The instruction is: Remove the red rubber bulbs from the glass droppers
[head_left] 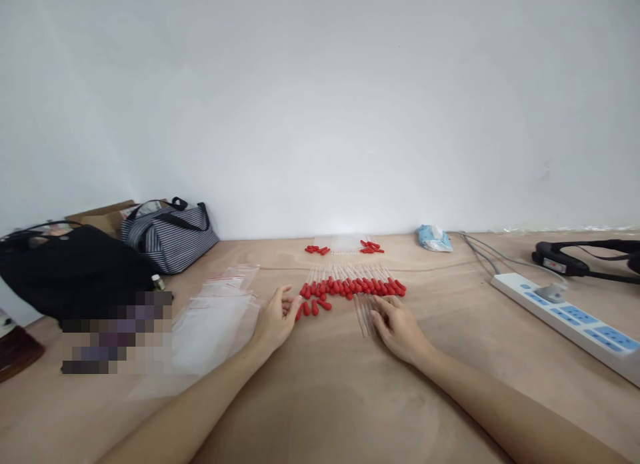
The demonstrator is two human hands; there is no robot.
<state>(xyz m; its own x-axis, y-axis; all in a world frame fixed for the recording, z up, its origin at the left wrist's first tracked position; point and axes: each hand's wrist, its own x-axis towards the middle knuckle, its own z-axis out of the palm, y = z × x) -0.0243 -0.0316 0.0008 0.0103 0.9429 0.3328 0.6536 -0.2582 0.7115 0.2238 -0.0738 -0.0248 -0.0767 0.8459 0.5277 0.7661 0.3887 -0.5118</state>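
Observation:
A row of glass droppers with red rubber bulbs (345, 287) lies ahead of my hands, bulbs towards me and thin tubes pointing to the wall. My left hand (279, 317) rests by the row's left end, fingers loosely bent and apart, next to several loose red bulbs (315, 308). Several bare glass tubes (362, 316) lie just below the row. Beside them is my right hand (399, 324), its thumb and forefinger apart and the fingertips at the tubes' right edge. Whether it touches a tube is unclear.
Clear zip bags (210, 327) lie left of my left arm. Further back are more red bulbs (371, 247) and tubes (346, 244). A tissue pack (435, 238), power strip (565, 317) and black headset (575, 257) lie right; a striped bag (173, 237) and black bag (80, 271) stand left.

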